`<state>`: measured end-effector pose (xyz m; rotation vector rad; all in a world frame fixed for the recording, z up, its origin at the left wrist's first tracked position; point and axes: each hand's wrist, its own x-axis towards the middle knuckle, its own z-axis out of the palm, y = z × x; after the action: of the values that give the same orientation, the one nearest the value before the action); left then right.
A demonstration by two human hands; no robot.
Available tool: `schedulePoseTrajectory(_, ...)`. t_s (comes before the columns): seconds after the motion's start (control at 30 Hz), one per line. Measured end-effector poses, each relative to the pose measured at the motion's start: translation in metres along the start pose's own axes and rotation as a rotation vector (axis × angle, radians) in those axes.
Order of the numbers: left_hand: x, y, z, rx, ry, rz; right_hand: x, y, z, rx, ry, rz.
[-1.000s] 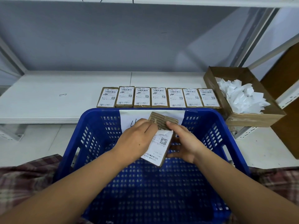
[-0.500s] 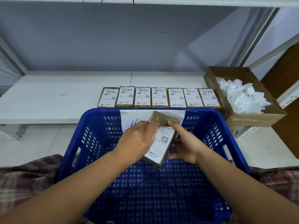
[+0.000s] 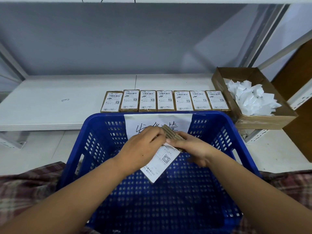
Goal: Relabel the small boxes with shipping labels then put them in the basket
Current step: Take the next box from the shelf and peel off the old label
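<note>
I hold a small brown cardboard box point(image 3: 170, 133) tilted over the blue plastic basket point(image 3: 94, 142). A white shipping label point(image 3: 160, 163) with a QR code lies on its top face. My left hand point(image 3: 143, 149) grips the box from the left, fingers across the label's upper part. From the right, my right hand point(image 3: 190, 147) has its fingers laid over the label's top edge. Several labelled small boxes point(image 3: 164, 100) lie in a row on the white shelf point(image 3: 50, 102) behind the basket.
An open cardboard box point(image 3: 263, 118) full of crumpled white paper backings point(image 3: 249, 97) stands at the right of the shelf. A handwritten paper sign point(image 3: 135, 122) hangs on the basket's far wall. Plaid cloth point(image 3: 25, 183) lies under the basket. A shelf upright point(image 3: 263, 34) rises at right.
The box has tipped flatter and lower over the basket. My right hand has come from under its right edge to lie on top of the label; the left hand stays on it.
</note>
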<state>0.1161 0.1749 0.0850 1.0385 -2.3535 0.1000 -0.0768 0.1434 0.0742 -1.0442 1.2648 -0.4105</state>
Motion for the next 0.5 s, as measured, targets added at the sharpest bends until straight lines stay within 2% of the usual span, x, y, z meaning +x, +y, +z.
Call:
schedulePoseTrajectory(0.1, 0.001, -0.004, 0.001, -0.007, 0.034, 0.113, -0.002, -0.001, 0.003, -0.019, 0.004, -0.01)
schedulePoseTrajectory(0.27, 0.001, -0.006, 0.002, 0.101, 0.036, 0.188, -0.004, -0.002, 0.004, -0.088, -0.025, -0.018)
schedulePoseTrajectory(0.33, 0.0, -0.004, -0.002, 0.117, 0.02, 0.153, -0.005, -0.002, 0.004, -0.103, -0.031, -0.021)
schedulePoseTrajectory(0.4, 0.0, -0.002, -0.006, 0.052, 0.006, 0.046, -0.007, -0.001, 0.005, -0.115, -0.028, -0.019)
schedulePoseTrajectory(0.43, 0.0, -0.001, -0.008, 0.052, 0.007, 0.045, -0.009, -0.001, 0.006, -0.125, -0.032, -0.016)
schedulePoseTrajectory(0.5, 0.004, 0.001, -0.017, 0.149, -0.039, 0.162, -0.011, -0.001, 0.008, -0.143, -0.044, -0.011)
